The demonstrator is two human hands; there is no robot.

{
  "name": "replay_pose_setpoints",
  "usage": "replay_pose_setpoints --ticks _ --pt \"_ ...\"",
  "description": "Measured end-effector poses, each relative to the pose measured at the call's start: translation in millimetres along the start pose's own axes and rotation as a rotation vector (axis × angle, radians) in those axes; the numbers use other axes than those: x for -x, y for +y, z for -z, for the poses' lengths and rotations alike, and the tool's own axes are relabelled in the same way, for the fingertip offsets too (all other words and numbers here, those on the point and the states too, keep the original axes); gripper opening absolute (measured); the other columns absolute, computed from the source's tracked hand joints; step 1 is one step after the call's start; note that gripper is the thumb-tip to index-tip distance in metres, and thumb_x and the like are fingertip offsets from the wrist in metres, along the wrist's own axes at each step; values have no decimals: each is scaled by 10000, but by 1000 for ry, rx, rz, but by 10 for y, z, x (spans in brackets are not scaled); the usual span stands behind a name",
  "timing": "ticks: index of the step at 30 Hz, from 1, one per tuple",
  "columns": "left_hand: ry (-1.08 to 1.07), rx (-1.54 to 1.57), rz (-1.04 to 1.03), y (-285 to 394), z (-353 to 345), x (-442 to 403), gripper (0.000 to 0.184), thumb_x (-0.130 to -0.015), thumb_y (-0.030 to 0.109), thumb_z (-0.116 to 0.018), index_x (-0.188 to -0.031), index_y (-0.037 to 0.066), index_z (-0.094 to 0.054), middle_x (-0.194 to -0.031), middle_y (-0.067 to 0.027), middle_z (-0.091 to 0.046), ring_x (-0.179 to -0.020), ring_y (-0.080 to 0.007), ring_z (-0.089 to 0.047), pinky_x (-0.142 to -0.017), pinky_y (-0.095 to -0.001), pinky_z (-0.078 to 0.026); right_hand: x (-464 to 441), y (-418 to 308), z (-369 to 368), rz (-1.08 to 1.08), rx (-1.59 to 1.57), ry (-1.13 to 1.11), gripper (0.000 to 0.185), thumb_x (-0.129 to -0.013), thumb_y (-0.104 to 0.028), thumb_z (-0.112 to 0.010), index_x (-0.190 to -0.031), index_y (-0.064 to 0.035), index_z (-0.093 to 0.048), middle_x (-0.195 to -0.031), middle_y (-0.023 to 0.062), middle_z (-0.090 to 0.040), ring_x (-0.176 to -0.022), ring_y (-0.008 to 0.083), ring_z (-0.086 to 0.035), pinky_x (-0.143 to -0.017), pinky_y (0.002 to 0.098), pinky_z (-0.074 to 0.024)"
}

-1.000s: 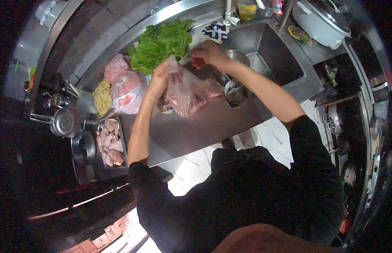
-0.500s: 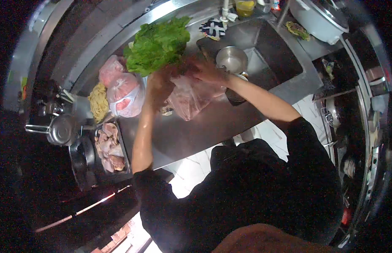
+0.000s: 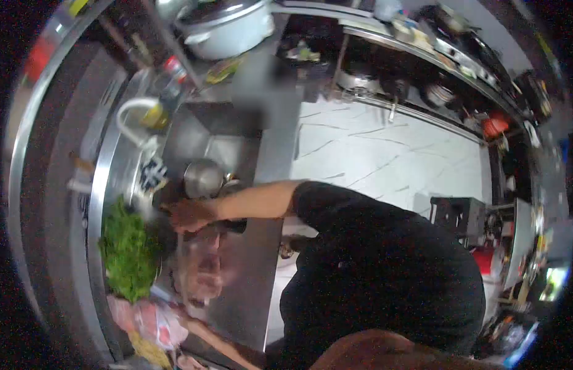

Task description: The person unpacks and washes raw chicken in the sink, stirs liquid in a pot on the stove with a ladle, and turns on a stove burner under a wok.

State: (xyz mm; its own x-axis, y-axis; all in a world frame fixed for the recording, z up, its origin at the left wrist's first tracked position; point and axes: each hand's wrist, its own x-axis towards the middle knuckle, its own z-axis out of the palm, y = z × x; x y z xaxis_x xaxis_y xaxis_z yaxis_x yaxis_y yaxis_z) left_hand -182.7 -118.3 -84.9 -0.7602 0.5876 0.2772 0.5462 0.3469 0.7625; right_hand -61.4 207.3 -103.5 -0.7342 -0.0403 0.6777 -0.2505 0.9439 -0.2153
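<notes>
A clear plastic bag with pinkish contents [image 3: 200,265] lies on the steel counter, blurred by motion. My right hand [image 3: 191,216] is at the bag's far end, close to the sink, with its fingers bent and smeared. At lower left my left hand [image 3: 180,313] is beside a tied bag of pink meat [image 3: 160,324]; its fingers are blurred and partly hidden. A heap of green leafy lettuce [image 3: 127,250] sits along the counter's back, left of the clear bag.
The sink [image 3: 237,154] holds a metal pot [image 3: 203,177]. A patterned cloth [image 3: 153,174] lies by the white faucet [image 3: 133,114]. A large white cooker [image 3: 228,34] stands beyond the sink. Shelves with pans [image 3: 360,77] line the far side of the tiled floor [image 3: 385,142].
My view has swung strongly to the right, showing more floor and shelving. My hands are farther apart: the left is nearer the tied meat bag, the right still at the clear bag's end.
</notes>
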Motion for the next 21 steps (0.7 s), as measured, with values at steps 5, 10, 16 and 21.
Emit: replay_pose_setpoints --ticks 5,10,16,21 --pt "163 -263 44 332 -37 430 484 -771 178 -521 -1218 3 -457 -1207 -166 -482 -1111 -310 -461 -941 -415 -367 529 -430 654 -138 -130 285 317 -668 -260 -608 -943 -102 -611 -889 112 -592 -690 268 -586 -622 421 -510" --pt "417 -353 -204 1664 -234 666 511 -827 279 -550 -1251 17 -435 -1262 -165 -445 -1156 -308 -428 -971 -429 -343 1341 -525 1630 -351 -321 -200 424 -757 -286 -619 -1132 -104 -540 -1081 121 -557 -824 247 -607 -641 366 -517" --pt "-73 98 -485 3449 -1615 1104 497 -857 312 -569 -1237 16 -448 -1232 -146 -470 -1166 -289 -417 -971 -418 -346 3257 -1266 3533 -631 -627 -392 518 -807 -341 -615 -1257 -123 -479 -1184 132 -537 -902 257 -612 -739 371 -499" --pt "-788 211 -607 4014 -3805 2070 380 -806 174 -573 -1155 35 -516 -1094 -138 -531 -1041 -296 -490 -889 -398 -406 5534 -1893 4335 -1198 -13 -555 548 -783 -328 -624 -1272 -154 -446 -1103 187 -573 -911 350 -598 -837 430 -470"
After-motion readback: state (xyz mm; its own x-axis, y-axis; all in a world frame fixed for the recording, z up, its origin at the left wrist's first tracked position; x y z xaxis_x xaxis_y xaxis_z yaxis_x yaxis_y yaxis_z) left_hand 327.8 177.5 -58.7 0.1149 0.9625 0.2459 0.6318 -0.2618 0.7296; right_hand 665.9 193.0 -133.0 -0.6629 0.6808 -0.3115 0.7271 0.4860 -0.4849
